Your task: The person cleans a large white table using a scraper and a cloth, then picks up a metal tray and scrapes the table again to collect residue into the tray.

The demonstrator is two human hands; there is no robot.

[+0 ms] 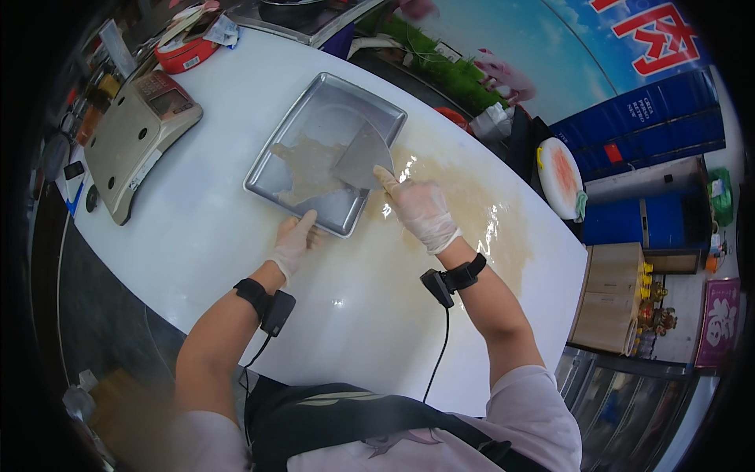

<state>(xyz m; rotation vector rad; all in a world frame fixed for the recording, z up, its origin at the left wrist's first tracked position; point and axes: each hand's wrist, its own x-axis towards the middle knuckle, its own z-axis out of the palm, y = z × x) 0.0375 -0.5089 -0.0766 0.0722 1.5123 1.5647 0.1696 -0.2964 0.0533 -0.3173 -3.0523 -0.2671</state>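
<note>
A shallow rectangular metal tray point(330, 118) lies at a slant on the white table, with a patch of cloudy tan liquid point(309, 168) on its bottom. My left hand point(295, 239), in a thin translucent glove, grips the tray's near rim, thumb on top. My right hand point(420, 206), gloved likewise, holds a broad flat metal blade point(367, 156), apparently a cleaver; its handle is hidden in the fist. The blade extends over the tray's right side and covers part of the liquid. Whether it touches the tray bottom, I cannot tell.
Wet tan liquid point(466, 206) spreads over the white table point(354, 330) right of the tray. A digital scale point(133, 133) stands at the left, with a red round container point(187, 54) behind it. A stained white cutting board point(559, 177) leans past the right edge. Cables hang from both wrist straps.
</note>
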